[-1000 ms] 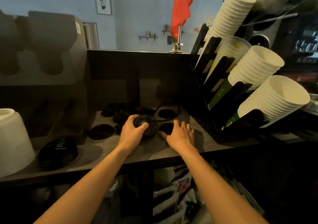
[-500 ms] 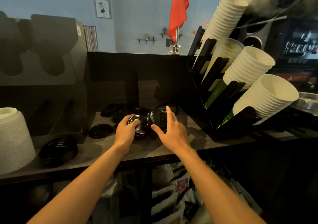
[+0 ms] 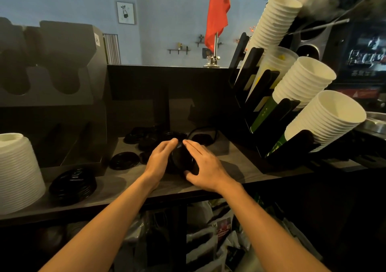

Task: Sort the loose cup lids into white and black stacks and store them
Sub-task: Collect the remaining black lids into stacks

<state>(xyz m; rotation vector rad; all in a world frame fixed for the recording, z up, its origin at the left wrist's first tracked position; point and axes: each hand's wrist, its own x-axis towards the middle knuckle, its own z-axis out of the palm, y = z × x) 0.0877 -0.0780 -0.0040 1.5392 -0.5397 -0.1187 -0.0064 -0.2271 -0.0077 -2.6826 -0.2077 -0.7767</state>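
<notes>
Fingers (image 3: 193, 149) of left hand (image 3: 159, 161) and right hand (image 3: 205, 168) were clamped round a short black lid bundle (image 3: 182, 160) above the counter (image 3: 229, 163). Done, apparently: one white stack (image 3: 18, 171), one black stack (image 3: 73, 185). Remaining: one single black lid (image 3: 124, 160) and a dim cluster (image 3: 146, 137), count unreadable.

You face one white lid stack (image 3: 18, 171) at left, two black lid stacks (image 3: 73, 185) (image 3: 183, 159), four cup stacks (image 3: 302, 84) at right, and one flag (image 3: 217, 10) far off.

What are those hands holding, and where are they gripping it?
A small bunch of black lids, clasped by its edges between the left hand and the right hand.
</notes>
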